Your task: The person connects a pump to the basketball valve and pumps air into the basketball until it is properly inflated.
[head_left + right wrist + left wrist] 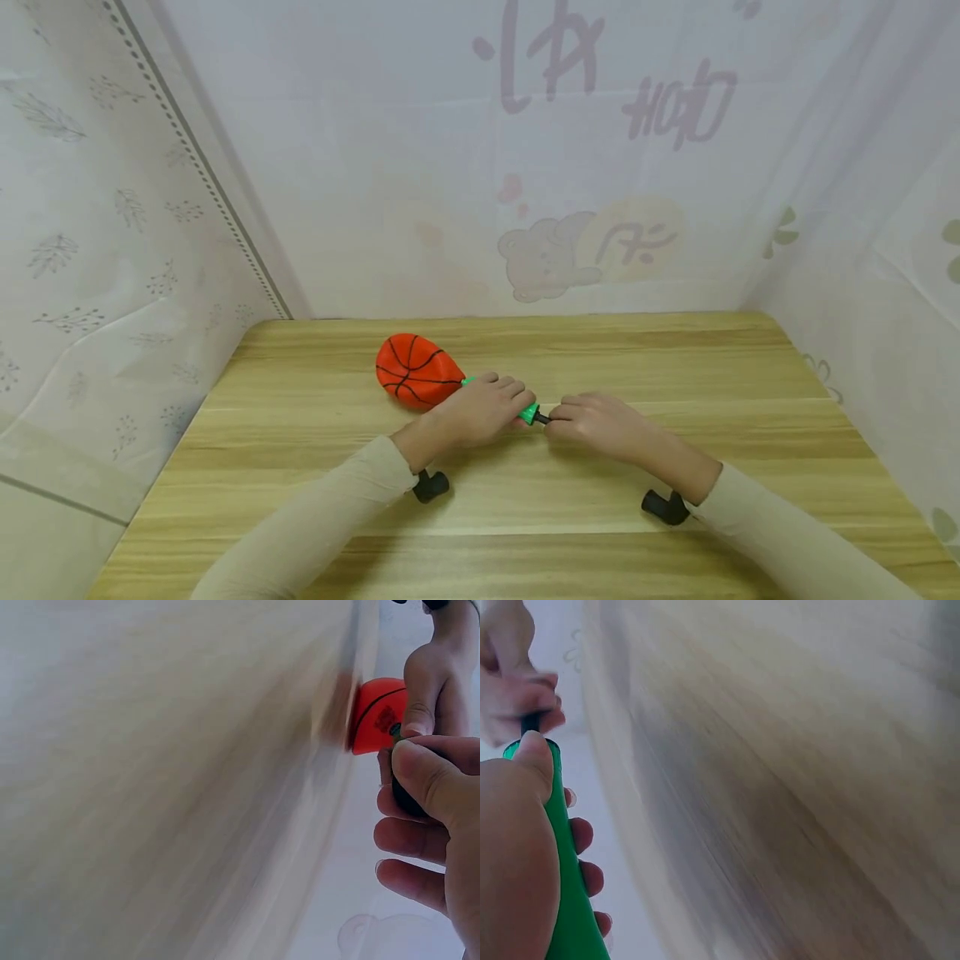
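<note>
To work this step well, we judge it best to brace the green tube (531,413) in our left hand (483,408), fingers curled round it, and hold our right hand (600,425), thumb and forefinger pinching the black rod (542,418), squarely in line. Near the far edge of the table (562,517), left of middle, our red ball (416,373) looks bright, black-seamed and teardrop-shaped, tapering to the tube's end.

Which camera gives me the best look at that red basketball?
The head view: it shows the red basketball nearly whole, with its black lines, beside the left hand. The right wrist view shows only part, with the left hand covering some; the left wrist view doesn't show it.
</note>
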Demonstrator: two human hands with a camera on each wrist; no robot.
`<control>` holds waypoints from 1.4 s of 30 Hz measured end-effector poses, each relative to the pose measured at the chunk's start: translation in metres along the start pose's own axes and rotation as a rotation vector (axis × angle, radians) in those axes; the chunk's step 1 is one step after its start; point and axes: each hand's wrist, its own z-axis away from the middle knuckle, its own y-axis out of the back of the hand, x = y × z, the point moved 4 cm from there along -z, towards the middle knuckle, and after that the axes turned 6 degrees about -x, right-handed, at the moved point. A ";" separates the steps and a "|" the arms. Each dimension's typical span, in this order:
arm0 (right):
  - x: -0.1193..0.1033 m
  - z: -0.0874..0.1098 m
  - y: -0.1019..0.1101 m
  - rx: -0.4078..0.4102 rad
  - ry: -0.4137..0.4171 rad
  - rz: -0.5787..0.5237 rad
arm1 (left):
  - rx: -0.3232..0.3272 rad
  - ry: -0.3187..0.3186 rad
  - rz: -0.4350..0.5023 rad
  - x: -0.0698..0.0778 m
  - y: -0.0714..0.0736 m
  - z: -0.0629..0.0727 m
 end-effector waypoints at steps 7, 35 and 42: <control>0.001 -0.004 -0.005 0.040 -0.011 -0.039 | -0.018 0.012 -0.005 -0.001 0.002 0.001; -0.025 0.072 0.022 0.118 -0.036 -0.032 | -0.006 -0.028 0.035 -0.006 -0.001 0.001; -0.021 0.068 0.021 0.126 -0.033 -0.021 | -0.002 -0.018 0.034 -0.003 0.000 0.000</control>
